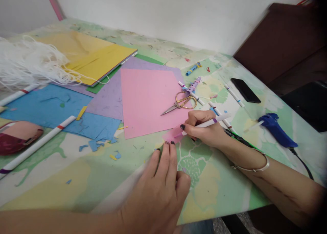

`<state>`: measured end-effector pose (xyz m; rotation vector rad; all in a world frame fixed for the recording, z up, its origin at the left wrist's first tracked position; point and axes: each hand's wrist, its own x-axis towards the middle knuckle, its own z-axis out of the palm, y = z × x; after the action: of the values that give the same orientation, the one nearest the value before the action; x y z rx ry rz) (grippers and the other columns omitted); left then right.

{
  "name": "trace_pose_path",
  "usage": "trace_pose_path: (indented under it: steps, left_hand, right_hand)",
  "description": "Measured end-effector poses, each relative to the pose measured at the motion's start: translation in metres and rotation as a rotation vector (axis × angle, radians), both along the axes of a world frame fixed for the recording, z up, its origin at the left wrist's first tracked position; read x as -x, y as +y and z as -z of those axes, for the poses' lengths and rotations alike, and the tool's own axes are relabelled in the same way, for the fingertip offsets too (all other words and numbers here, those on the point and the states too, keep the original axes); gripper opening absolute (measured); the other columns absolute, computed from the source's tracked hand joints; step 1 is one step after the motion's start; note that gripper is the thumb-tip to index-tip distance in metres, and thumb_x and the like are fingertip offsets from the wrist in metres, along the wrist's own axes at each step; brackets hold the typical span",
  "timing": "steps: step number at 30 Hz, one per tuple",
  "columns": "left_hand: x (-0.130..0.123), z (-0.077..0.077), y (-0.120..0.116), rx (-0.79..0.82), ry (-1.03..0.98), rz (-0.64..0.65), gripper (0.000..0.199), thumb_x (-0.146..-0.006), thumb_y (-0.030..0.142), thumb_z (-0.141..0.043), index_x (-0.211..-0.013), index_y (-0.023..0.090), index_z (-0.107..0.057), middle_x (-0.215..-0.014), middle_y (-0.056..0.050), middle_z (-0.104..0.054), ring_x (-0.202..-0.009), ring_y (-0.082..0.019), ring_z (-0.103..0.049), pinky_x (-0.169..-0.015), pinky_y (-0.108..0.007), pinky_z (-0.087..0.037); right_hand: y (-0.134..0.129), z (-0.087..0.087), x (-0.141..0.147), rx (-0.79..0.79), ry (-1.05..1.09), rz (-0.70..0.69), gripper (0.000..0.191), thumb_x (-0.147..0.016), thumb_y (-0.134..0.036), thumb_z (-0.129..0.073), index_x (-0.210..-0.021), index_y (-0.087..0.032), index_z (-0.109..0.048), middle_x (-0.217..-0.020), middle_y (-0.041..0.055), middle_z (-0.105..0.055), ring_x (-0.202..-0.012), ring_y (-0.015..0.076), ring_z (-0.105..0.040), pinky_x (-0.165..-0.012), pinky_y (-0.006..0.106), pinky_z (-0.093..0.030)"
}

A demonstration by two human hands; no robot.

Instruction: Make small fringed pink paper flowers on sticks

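Note:
A white marker (210,122) with a purple band is gripped in my right hand (201,126), its tip down on a small pink piece of paper (171,135). The fingers of my left hand (163,172) stretch forward, and their dark-nailed tips press on the near edge of that piece. Just beyond lies a larger pink sheet (145,97), with gold-handled scissors (178,105) resting on its right side. Part of the small piece is hidden behind my fingers.
A blue glue gun (278,129) with a cord and a black phone (245,90) lie to the right. On the left are white yarn (30,65), yellow sheets (102,61), blue sheets (51,101) with scraps, a marker (38,144) and a pink-maroon object (20,135).

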<state>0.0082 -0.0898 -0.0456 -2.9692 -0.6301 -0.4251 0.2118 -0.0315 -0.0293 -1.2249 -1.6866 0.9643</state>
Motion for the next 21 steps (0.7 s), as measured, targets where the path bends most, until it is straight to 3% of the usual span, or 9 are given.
trace_pose_path:
  steps: [21]
  left_hand:
    - [0.0001, -0.0016, -0.0009, 0.009, 0.019, -0.001, 0.054, -0.065, 0.06, -0.058, -0.088, 0.012, -0.048, -0.127, -0.036, -0.045, -0.121, -0.05, -0.04, -0.094, -0.055, -0.033]
  right_hand:
    - [0.0015, -0.0038, 0.0009, 0.008, 0.013, 0.008, 0.035, -0.072, -0.007, -0.056, -0.048, -0.018, -0.033, -0.043, -0.0072, -0.039, -0.041, 0.0049, -0.033, -0.04, 0.021, -0.023]
